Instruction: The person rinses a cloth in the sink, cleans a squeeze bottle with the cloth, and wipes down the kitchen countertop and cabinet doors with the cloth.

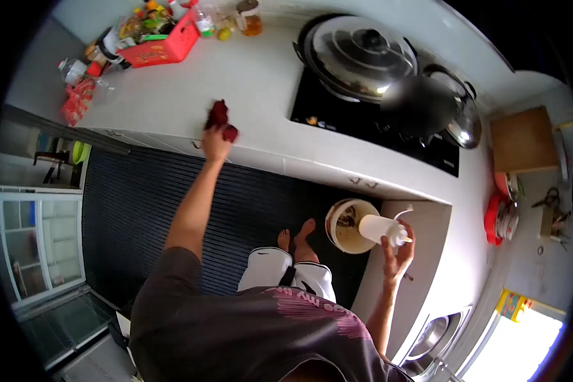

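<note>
My left hand [218,145] is closed on a dark red cloth [218,114], pressed to the white countertop [261,95] near its front edge. The cloth is bunched and slightly blurred. My right hand [398,256] grips a white plastic bottle [377,228] by its top end, fingers around the neck. The bottle lies tilted nearly sideways, its nozzle with a yellowish tip pointing right. Below the bottle, a cream bucket [349,245] with dark scraps inside stands on the floor by the cabinet.
A black gas stove [375,130] carries a large lidded wok [363,54] and another lid. At the back left are a red basket [162,51] of bottles, a jar [249,18] and a red-patterned bag [78,100]. A sink [433,337] lies at the lower right.
</note>
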{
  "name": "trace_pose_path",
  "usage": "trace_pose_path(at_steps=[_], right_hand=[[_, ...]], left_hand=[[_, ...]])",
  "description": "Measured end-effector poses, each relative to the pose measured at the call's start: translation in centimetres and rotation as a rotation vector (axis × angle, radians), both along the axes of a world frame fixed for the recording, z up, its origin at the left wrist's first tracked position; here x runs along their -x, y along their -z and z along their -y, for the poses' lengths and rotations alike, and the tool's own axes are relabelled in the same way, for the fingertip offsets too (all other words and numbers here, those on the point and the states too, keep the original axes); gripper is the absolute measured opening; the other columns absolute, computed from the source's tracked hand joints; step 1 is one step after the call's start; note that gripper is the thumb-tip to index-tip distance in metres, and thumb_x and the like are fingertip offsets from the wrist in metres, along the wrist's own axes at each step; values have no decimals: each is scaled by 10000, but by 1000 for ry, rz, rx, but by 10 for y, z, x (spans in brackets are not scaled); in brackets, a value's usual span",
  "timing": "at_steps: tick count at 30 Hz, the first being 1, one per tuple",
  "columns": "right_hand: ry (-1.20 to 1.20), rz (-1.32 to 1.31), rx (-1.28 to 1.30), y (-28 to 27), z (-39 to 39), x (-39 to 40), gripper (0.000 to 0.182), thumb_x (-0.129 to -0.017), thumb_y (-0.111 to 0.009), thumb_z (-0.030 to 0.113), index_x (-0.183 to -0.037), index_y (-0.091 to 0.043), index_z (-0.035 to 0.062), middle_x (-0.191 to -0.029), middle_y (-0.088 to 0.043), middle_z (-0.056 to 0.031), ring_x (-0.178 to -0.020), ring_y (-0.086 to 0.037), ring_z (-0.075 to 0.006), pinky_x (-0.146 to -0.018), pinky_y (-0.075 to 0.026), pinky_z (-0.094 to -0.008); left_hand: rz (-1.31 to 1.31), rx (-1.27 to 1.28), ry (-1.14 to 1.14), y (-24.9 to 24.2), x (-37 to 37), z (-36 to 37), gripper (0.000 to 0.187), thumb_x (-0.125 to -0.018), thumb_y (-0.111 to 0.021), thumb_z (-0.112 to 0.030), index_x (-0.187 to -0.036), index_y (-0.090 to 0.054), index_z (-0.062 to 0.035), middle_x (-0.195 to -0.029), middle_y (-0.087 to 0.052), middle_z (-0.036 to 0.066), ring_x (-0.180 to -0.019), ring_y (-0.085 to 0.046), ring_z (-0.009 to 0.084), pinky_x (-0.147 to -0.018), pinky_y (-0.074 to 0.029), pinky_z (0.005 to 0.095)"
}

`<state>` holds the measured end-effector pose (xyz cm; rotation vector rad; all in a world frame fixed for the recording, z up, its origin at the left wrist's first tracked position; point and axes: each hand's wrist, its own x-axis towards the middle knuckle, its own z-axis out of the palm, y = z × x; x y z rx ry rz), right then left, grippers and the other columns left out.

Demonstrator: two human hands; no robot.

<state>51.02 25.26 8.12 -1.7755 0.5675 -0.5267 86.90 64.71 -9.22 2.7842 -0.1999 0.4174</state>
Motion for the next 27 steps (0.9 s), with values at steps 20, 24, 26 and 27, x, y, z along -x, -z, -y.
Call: trace_pose_path(at_steps=[20,24,26,27], right_hand=[[-547,49,333,49,-127,-371,593,-724,-799,144,-1230,-521,11,-1158,-592,-192,-1022,-620,-326,-828,-534,-406],[-585,50,377,61,-193,-453,600,-734,-801,182,-1229,-518,-5,-1157,-592,-210,-1019,-620,-330,-833,-530,-412],[-570,45,386,72,-225,-490,596,-743,-796,204,-1229,-517,-1,-1157,-595,-197,-1030,-613,-321,-849,-516,-410],[-583,115,342,83,-243,-512,602,-737,-797,203,-1233,-516,10,-1155,-596,-192,-1023,-612,-326,-848,-512,-410]], left_hand=[[-238,24,-92,-4,-44,-7,624,-753,-667,-167,-1347,-477,-195,-1381,-464,80,-1296,-374,317,-1025,-318,504],[-253,-30,-271,2,-99,-119,584,-779,-647,-169,-1340,-484,-182,-1434,-414,60,-1343,-320,293,-1050,-293,515],[-265,-63,-335,6,-125,-175,574,-793,-641,-190,-1342,-476,-174,-1434,-413,63,-1355,-305,289,-1050,-293,524],[-310,-77,-367,0,-139,-205,562,-808,-627,-193,-1347,-470,-169,-1440,-407,67,-1365,-293,287,-1054,-290,528]])
